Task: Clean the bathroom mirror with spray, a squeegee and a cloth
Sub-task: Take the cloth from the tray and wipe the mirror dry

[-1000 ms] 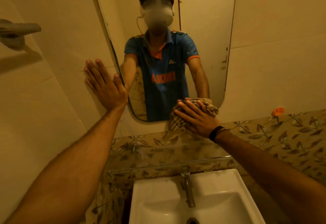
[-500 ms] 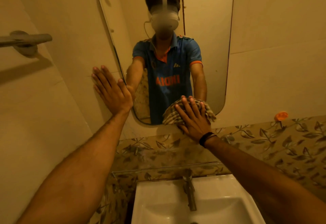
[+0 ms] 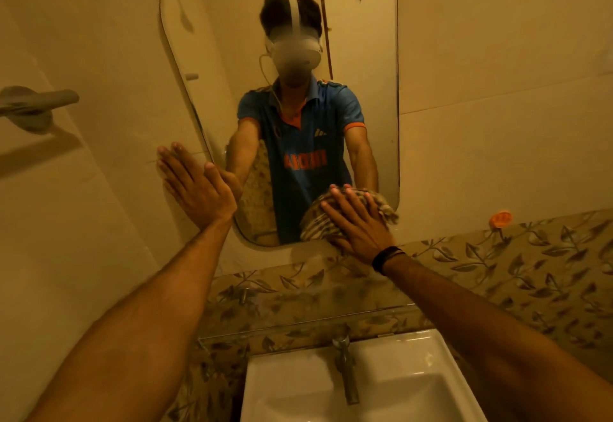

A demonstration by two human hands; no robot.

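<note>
Striped cloth [image 3: 331,222] at lower centre, largely hidden beneath flat right hand [image 3: 360,225], pressed on mirror [image 3: 232,73] bottom edge. Left hand [image 3: 194,186] released, flat on beige wall tile [image 3: 99,189]. Washbasin [image 3: 398,388] cut off below.

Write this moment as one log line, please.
stage: wiping | right hand presses striped brown cloth on rounded wall mirror, lower edge | left hand flat on beige wall tile

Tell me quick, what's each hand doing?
Left hand: open, flat on the wall.
Right hand: open, pressing the cloth on the mirror.
</note>
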